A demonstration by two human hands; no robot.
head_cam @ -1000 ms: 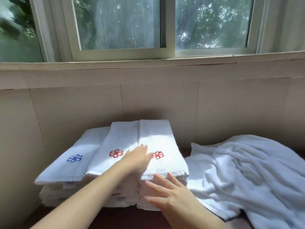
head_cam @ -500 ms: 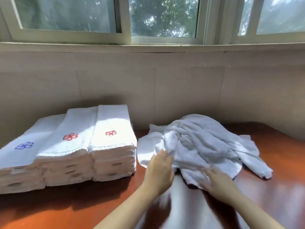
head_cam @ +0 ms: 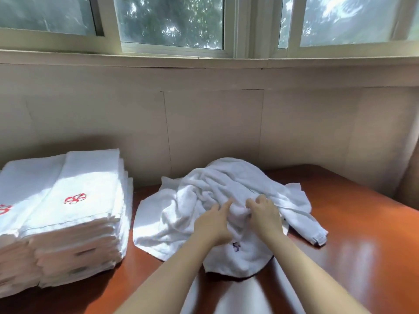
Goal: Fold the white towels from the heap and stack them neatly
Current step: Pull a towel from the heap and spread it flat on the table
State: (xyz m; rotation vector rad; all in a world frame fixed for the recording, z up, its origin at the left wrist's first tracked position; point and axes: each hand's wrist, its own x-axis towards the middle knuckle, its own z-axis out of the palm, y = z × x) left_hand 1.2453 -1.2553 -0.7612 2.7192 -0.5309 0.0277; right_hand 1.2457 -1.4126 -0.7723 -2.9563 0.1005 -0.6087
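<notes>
Right hand (head_cam: 265, 216) pinching the towel heap (head_cam: 226, 182), left hand (head_cam: 213, 223) straight-fingered on it, folded stack (head_cam: 74, 200) at left edge of table (head_cam: 362, 234)

This looks like a daylit linen corner in a hotel or guesthouse. Stacks of folded towels (head_cam: 74, 211), all white and alike with a stitched red emblem (head_cam: 75, 198), sit on a polished reddish wooden table (head_cam: 362, 234) beside a loose heap (head_cam: 226, 184). Behind are a plain beige panelled wall (head_cam: 215, 123) and pale-framed sliding windows (head_cam: 172, 21) facing trees.
</notes>
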